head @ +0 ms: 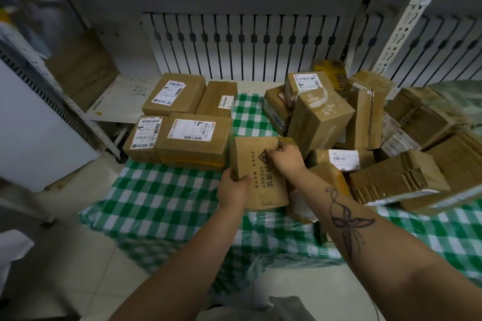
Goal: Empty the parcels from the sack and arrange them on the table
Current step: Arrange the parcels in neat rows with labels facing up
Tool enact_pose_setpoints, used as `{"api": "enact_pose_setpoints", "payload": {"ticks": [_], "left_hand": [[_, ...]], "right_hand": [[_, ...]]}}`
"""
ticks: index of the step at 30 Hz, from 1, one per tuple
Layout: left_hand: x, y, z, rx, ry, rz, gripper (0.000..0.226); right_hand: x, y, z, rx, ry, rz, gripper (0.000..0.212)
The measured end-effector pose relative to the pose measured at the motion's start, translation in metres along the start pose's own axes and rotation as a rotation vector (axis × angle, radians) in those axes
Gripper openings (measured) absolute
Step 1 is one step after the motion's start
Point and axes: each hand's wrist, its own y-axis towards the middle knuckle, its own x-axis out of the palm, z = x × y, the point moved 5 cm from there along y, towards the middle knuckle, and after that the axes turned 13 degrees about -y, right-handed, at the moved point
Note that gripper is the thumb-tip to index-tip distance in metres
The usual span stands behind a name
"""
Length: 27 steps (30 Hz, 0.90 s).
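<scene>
Held at the middle of the green-checked table (161,195): a flat brown parcel printed SPENNY (260,177), lying slightly askew; unclear whether resting on the cloth or lifted. Gripped by the left hand (233,190) at the near left corner, thumb on top, and by the right hand (285,156) at the far right edge, fingers (273,155) bent over it. Just beside, to the left, four labelled parcels (194,138) laid flat in two rows. To the right, a loose heap of brown parcels (323,117), some tipped on edge. Behind, a white slatted radiator cover (247,41)
</scene>
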Motion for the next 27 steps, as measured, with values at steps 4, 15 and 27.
{"api": "enact_pose_setpoints", "payload": {"ticks": [4, 15, 27], "left_hand": [[-0.004, 0.003, 0.001, 0.03, 0.036, 0.001, 0.04], [-0.012, 0.01, -0.001, 0.048, 0.003, -0.033, 0.03], [-0.026, 0.02, 0.037, 0.188, -0.128, -0.096, 0.043]], "right_hand": [[0.001, -0.004, -0.002, 0.006, 0.088, -0.002, 0.049], [0.001, -0.008, -0.008, 0.028, 0.492, -0.002, 0.041], [0.009, 0.0, -0.015, 0.211, 0.886, -0.219, 0.048]]}}
